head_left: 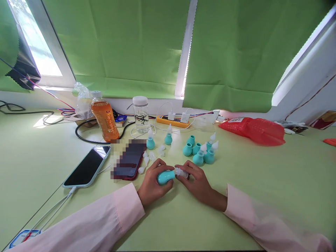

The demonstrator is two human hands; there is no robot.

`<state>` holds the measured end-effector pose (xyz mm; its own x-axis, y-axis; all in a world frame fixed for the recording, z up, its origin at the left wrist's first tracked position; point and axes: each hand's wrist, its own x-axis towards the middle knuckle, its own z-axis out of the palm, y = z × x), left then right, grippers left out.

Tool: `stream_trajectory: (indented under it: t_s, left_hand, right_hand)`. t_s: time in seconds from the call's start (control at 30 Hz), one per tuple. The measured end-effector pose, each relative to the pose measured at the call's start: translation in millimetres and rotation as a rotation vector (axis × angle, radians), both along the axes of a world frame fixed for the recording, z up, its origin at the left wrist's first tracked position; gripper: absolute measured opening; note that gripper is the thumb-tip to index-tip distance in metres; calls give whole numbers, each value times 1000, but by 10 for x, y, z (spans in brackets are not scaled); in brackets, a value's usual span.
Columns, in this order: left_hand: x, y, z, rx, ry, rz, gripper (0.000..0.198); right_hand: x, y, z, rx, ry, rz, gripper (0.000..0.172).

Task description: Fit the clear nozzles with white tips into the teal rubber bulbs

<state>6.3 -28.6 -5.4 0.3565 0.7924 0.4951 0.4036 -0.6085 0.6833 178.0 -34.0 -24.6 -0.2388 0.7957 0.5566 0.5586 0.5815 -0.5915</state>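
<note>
Left hand (154, 183) closed round teal bulb (165, 177), likely steadying it; right hand (197, 180) pinches clear tip (182, 172) endwise against it, apparently keeping both aligned. Open-mouthed bulbs (187, 149) stand beyond teal bulb.

I am in what looks like an office | my table (262, 175) | green window blinds (118, 45) | orange plug strip (163, 120)

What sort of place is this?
Probably an office-style desk by a window, doubling as a small workbench: green blinds behind, an orange power strip at the back, several teal bulbs standing out.
</note>
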Motion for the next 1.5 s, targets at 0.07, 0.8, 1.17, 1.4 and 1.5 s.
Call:
stream_trajectory:
  t_s: [0.07, 0.8, 1.17, 1.4, 1.5]
  left_hand:
    - [-3, 12, 1, -57, -18, -28, 26]
    - [-23, 52, 10, -260, -86, -140, 22]
    - [-39, 44, 1, -315, -80, -57, 26]
    - [-40, 39, -21, -258, -55, -67, 26]
    - [-37, 36, -37, -209, -60, -60, 24]
  right_hand:
    - [12, -2, 1, -16, -56, 20, 24]
    - [14, -33, 39, -279, 241, 186, 23]
    - [87, -1, 135, -478, 294, 353, 19]
    - [93, 19, 83, -706, 381, 370, 31]
    - [85, 16, 104, -768, 371, 344, 34]
